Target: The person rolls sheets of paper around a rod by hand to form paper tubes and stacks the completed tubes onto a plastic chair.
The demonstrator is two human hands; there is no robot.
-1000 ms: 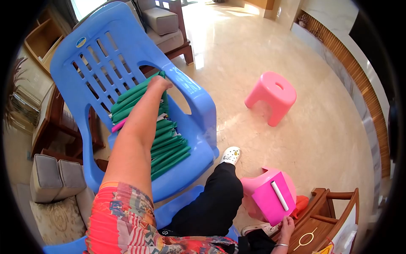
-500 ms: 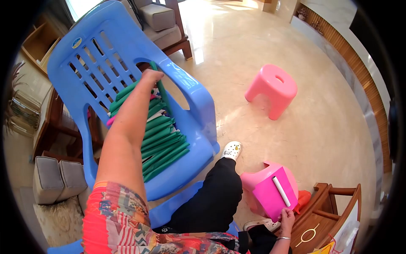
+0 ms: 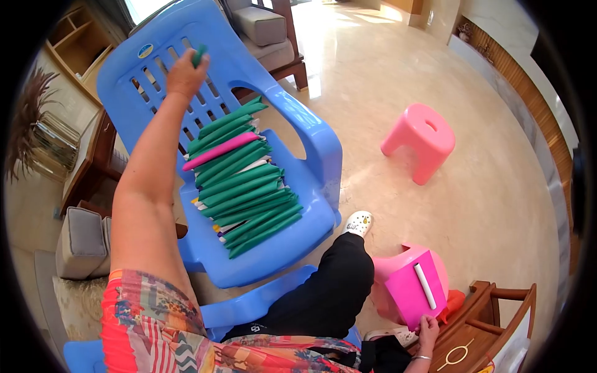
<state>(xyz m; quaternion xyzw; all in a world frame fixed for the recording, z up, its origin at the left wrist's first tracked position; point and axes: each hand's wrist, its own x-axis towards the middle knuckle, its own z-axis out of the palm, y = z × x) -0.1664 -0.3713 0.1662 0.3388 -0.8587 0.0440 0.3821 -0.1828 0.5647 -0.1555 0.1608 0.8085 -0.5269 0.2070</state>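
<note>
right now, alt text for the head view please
Left hand holds something green, mostly hidden, before a blue slatted plastic armchair bearing green rolls and one magenta roll; right hand holds a magenta sheet with a white tube on a pink plastic stool.

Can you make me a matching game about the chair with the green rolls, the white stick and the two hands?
1. chair
2. white stick
3. left hand
4. right hand

A. lying on the pink sheet
B. at the pink sheet's corner
C. blue
D. raised, with a green thing

1-C, 2-A, 3-D, 4-B
</note>
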